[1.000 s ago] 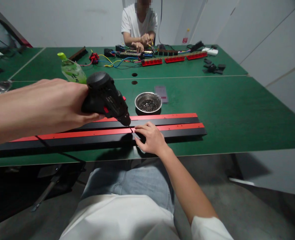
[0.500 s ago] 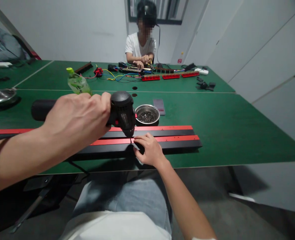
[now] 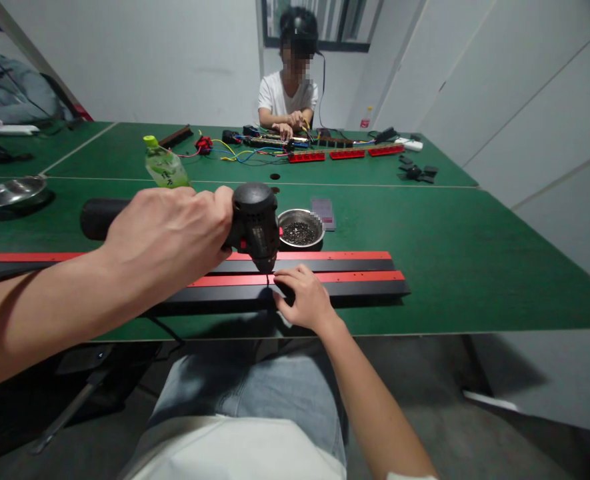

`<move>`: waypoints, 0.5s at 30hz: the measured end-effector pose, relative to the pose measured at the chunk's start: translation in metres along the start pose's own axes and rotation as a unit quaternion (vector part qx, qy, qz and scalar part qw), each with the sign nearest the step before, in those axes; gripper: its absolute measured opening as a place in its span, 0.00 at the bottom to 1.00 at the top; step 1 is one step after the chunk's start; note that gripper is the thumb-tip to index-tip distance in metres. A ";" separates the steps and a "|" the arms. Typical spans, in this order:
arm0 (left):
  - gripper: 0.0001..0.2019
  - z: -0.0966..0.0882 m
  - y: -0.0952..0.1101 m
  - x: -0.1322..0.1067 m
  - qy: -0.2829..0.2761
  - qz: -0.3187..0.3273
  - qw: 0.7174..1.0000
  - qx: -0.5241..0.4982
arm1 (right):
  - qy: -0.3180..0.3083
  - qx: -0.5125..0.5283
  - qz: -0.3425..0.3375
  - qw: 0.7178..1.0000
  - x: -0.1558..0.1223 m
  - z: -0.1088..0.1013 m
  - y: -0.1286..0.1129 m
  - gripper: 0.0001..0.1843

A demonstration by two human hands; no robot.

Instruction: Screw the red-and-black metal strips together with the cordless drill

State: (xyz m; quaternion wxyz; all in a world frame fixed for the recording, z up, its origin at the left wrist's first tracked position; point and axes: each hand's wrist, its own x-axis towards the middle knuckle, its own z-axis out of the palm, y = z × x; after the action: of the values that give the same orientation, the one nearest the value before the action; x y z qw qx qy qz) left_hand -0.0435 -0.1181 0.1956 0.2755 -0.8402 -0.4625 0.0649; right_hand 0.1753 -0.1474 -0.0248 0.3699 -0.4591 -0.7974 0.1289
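My left hand (image 3: 169,223) is wrapped round the grip of a black power drill (image 3: 257,223), which points downward. Its thin bit (image 3: 267,279) meets the red strip of the nearer red-and-black bar (image 3: 359,285); whether a screw sits under the tip is too small to tell. Close to the right of the bit, my right hand (image 3: 305,297) steadies this bar, fingers over the red strip and thumb at the front side. A second red-and-black bar (image 3: 349,260) lies parallel just behind it. My left forearm covers part of both bars.
Behind the bars stand a metal bowl of small screws (image 3: 299,230) and a small grey packet (image 3: 323,213). A green-capped bottle (image 3: 165,163) and a shiny metal bowl (image 3: 12,193) are to the left. Across the green table (image 3: 449,253), a co-worker (image 3: 289,100) handles wired parts.
The view has swung slightly left, so everything sits a little farther right in it. Drill and both hands keep their place on the bar.
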 end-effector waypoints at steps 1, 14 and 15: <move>0.12 -0.001 0.000 0.000 0.000 0.000 1.000 -0.002 | 0.002 0.000 0.000 1.000 0.000 0.000 0.000 0.15; 0.15 -0.006 0.004 -0.002 -0.014 -0.009 1.000 -0.005 | 0.002 0.003 0.000 1.000 0.000 -0.001 0.001 0.14; 0.14 -0.006 0.003 -0.002 -0.007 -0.009 0.999 -0.040 | 0.003 0.003 -0.001 1.000 0.000 -0.001 0.001 0.14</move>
State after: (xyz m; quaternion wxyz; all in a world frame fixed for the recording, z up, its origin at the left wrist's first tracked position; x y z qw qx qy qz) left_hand -0.0405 -0.1233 0.1984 0.2389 -0.8459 -0.4743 0.0497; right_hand 0.1771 -0.1470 -0.0248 0.3742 -0.4577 -0.7960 0.1299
